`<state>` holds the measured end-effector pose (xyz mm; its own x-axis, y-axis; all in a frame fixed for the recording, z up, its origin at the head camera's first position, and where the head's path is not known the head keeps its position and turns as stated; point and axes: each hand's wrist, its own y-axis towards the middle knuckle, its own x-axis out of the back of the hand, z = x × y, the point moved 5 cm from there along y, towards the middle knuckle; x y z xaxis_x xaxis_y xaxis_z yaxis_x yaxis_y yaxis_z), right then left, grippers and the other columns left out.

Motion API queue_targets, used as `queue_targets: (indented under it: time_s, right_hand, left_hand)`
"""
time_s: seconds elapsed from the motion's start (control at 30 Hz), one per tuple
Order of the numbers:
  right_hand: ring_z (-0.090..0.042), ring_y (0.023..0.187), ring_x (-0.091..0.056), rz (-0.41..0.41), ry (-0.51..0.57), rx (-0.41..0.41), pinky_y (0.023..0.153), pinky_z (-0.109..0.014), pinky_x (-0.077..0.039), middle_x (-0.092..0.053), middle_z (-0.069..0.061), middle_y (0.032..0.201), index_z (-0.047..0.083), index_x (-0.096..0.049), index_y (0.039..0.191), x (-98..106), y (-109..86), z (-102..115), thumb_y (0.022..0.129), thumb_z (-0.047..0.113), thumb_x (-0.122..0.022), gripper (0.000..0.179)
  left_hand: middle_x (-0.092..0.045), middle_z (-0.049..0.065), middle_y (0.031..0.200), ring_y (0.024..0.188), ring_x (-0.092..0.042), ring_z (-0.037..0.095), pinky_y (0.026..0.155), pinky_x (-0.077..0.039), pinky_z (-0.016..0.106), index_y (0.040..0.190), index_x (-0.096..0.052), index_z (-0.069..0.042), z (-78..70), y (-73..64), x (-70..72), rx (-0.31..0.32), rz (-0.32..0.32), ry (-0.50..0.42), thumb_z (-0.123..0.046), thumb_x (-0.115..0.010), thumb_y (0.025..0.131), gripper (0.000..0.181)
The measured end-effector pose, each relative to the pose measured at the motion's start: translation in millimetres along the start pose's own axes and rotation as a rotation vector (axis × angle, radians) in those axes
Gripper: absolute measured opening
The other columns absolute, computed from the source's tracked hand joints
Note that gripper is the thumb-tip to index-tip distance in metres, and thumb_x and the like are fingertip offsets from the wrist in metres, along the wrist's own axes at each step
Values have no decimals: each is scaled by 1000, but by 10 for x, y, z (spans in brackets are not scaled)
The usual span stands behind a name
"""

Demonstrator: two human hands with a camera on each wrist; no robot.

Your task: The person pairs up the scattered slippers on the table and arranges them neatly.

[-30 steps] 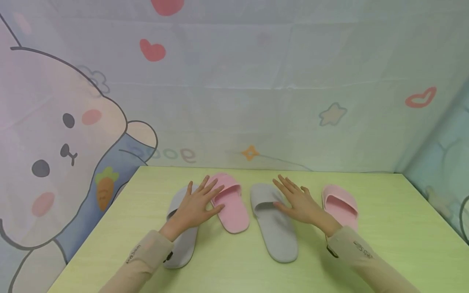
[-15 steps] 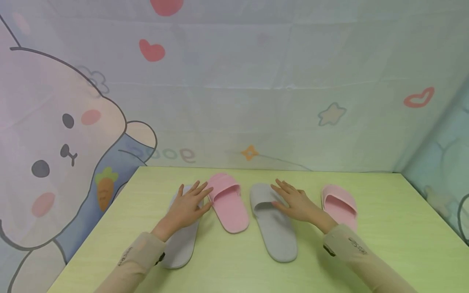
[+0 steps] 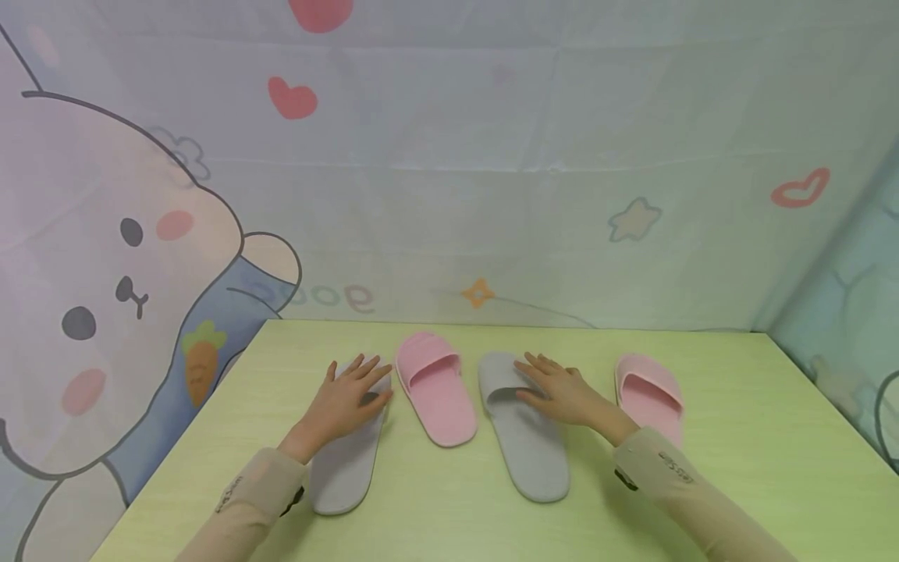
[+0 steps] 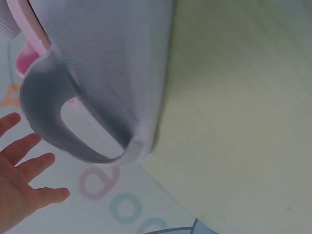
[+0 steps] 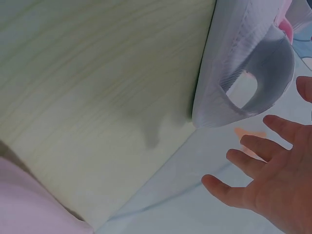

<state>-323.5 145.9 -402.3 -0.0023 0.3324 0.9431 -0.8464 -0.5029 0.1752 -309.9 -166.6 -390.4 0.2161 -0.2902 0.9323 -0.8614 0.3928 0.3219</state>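
Note:
Two grey slippers and two pink slippers lie on the table, toes toward the back. Over the strap of the left grey slipper hovers my left hand, its fingers spread; the left wrist view shows this hand apart from the grey strap. My right hand is above the strap of the other grey slipper, fingers extended. In the right wrist view a gap separates the right hand from that slipper's strap. Neither hand holds anything.
One pink slipper lies between the grey ones. The other pink slipper is at the right, partly behind my right forearm. The pale green table ends at a printed cloth backdrop.
My left hand has moved left and toward me, from near the left pink slipper to over the left grey one. My right hand has shifted slightly left and down. The slippers stay in place.

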Motion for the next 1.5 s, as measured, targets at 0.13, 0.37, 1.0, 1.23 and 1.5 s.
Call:
queue_targets:
  time_s: [0.13,0.37,1.0,1.23,1.5]
  right_hand:
    - [-41,129,-31,15,10,-11,93,-63,-28,-32,-19,142,11,-38,136,-37,8,-21,90,38,-48,54]
    - [-42,127,-32,25,-3,-19,92,-63,-29,-35,-19,140,12,-38,135,-120,35,-42,90,38,-47,53]
    - [-46,127,-28,78,42,-55,90,-69,-25,-31,-22,141,14,-32,139,-199,135,-74,93,41,-39,54]
    - [-44,126,-32,82,52,-23,89,-70,-26,-32,-23,140,14,-33,139,-202,136,-78,94,40,-38,52]
    - [-34,114,-47,65,42,41,83,-62,-36,-44,-20,128,12,-37,136,-183,119,-63,92,39,-43,52]
  left_hand:
    - [-47,13,133,126,-39,35,97,-18,67,127,-51,-16,56,-23,-25,15,7,-4,-40,-51,87,46]
    - [-48,13,133,124,-41,37,96,-20,67,126,-52,-16,128,-42,-72,36,24,-5,-40,-51,87,46]
    - [-45,14,135,119,-43,39,92,-23,69,128,-51,-18,216,0,-159,35,49,27,-42,-46,89,46]
    - [-48,14,132,114,-46,38,87,-31,63,125,-53,-18,202,9,-158,21,29,73,-44,-47,89,45]
    - [-50,14,129,110,-46,37,81,-35,56,122,-55,-19,211,8,-172,12,11,102,-44,-49,87,43]
